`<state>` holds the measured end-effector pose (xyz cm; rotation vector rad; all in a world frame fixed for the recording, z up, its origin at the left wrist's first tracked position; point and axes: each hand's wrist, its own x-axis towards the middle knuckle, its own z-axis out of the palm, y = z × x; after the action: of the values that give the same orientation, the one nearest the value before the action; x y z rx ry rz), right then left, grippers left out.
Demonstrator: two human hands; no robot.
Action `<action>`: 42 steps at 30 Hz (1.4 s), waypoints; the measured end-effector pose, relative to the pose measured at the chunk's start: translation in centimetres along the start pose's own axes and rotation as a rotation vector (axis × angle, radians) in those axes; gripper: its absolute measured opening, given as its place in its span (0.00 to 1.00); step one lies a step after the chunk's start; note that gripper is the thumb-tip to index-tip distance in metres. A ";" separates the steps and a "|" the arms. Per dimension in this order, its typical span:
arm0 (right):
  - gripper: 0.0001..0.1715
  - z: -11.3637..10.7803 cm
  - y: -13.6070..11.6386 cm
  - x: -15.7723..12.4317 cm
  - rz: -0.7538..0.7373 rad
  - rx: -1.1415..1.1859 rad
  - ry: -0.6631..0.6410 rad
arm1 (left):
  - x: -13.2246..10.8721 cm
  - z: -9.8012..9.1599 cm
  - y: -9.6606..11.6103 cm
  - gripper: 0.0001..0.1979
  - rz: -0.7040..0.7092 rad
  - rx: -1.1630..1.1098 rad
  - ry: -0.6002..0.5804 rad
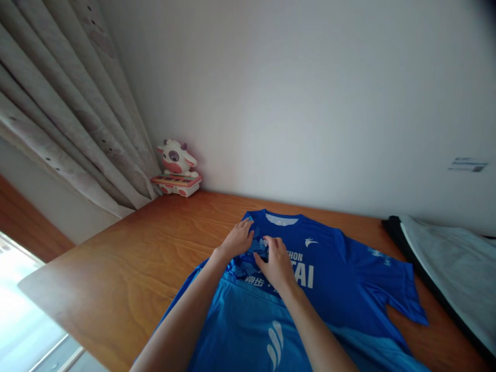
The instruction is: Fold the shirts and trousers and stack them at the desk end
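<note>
A blue short-sleeved shirt (329, 279) with white lettering lies spread on the wooden table, its collar toward the wall. One sleeve stretches out to the right; the sleeve on the left is bunched up over the chest. My left hand (239, 238) is at the shirt's left shoulder, its fingers closed on the bunched fabric. Just to the right, my right hand (276, 262) has thumb and fingers bent around the crumpled cloth over the lettering. Both forearms reach across the lighter blue lower part of the shirt.
A cow-shaped toy with a keyboard (177, 170) stands at the table's back left corner, beside a curtain (77, 103). Grey and black folded cloth (453, 268) lies at the right. The wooden table (155, 232) meets the wall behind.
</note>
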<state>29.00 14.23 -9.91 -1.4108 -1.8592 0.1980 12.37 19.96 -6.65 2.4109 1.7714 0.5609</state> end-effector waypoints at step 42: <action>0.14 -22.6 22.7 -3.7 0.639 -0.502 -0.026 | 2.1 8.7 23.8 0.29 0.273 -0.133 -0.228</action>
<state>61.13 12.25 -8.61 -2.3370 -1.4721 0.0593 37.43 15.45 -7.30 2.5212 1.2872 0.3926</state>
